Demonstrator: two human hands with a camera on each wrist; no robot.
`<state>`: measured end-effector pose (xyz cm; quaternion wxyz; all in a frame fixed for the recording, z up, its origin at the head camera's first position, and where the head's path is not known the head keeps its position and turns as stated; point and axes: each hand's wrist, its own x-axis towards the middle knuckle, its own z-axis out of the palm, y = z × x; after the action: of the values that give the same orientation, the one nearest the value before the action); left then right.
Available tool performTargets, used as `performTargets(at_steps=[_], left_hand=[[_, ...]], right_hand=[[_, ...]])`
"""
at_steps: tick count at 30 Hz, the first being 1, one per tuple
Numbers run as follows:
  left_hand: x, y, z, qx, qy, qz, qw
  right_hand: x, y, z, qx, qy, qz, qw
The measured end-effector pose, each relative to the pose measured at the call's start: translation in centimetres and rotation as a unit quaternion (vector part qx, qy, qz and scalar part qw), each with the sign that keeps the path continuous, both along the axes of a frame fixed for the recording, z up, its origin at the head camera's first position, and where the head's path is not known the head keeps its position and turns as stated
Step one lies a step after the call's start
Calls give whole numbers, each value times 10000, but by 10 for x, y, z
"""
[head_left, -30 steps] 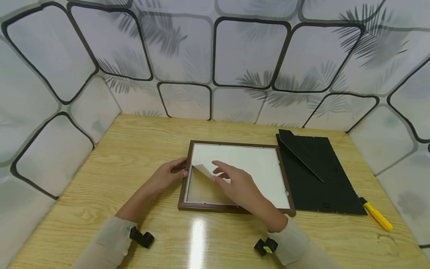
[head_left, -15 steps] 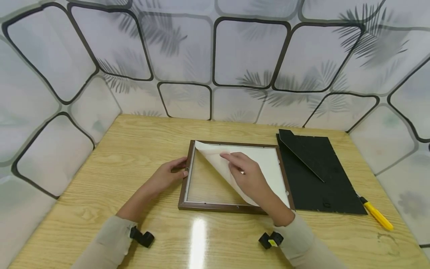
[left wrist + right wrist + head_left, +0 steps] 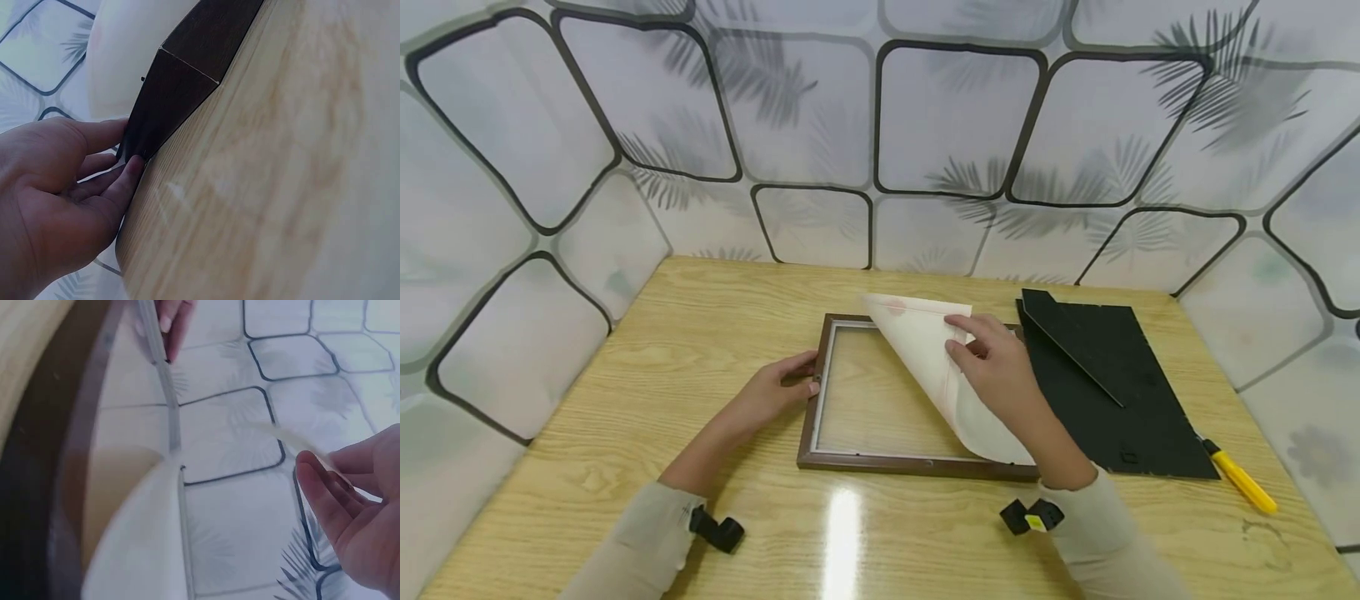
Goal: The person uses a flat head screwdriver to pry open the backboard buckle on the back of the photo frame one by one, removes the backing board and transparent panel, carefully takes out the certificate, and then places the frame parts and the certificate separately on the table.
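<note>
A brown picture frame [image 3: 880, 461] lies face down on the table, with its clear pane showing the wood grain through it. My left hand [image 3: 775, 387] grips the frame's left side, thumb on one face and fingers along the outer edge, as the left wrist view shows at the frame [image 3: 187, 50]. A white sheet of paper [image 3: 917, 342] is peeled up from the frame and curls to the right, its underside marked with faint pink. Thumb and fingers of my right hand [image 3: 1003, 367] pinch its lifted edge. In the right wrist view the sheet [image 3: 144, 550] bows upward.
A black backing board [image 3: 1150, 417] with a stand leg [image 3: 1067, 346] lies right of the frame, close to its edge. Beside it lies a tool with a yellow and black handle [image 3: 1243, 483]. Patterned walls enclose the wooden table [image 3: 730, 308] at the back and sides.
My right hand has moved right and up, peeling the sheet from the left part of the frame and baring the clear pane. The left hand has stayed on the frame.
</note>
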<state>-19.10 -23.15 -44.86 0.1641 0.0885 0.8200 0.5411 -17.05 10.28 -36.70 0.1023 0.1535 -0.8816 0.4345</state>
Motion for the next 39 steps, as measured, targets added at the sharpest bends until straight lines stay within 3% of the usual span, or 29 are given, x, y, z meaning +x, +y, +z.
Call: performTargets(at_steps=[9,17,22,29,34,39], left_hand=[[1,-2,-1,35,-9,-55,10000],[0,0,-2,104,-39,-2,9999],[-1,1,-4,50,-16,48,10000],[2,1,-4,29,-63,134,9999],[3,1,-4,58,-61,64,9999],[3,3,-3,92,-80,-12,9999]], right_hand=[[-5,37,19,407,-438,-359,9976],[1,74,39,231,-865,-545,9945],[8,102,39,60,-819,-825,9932],[21,135,32,216,-790,-1141,9901],[26,153,30,-164,-635,-1460,9871],[34,162,30,-1194,-567,-1628,9778]])
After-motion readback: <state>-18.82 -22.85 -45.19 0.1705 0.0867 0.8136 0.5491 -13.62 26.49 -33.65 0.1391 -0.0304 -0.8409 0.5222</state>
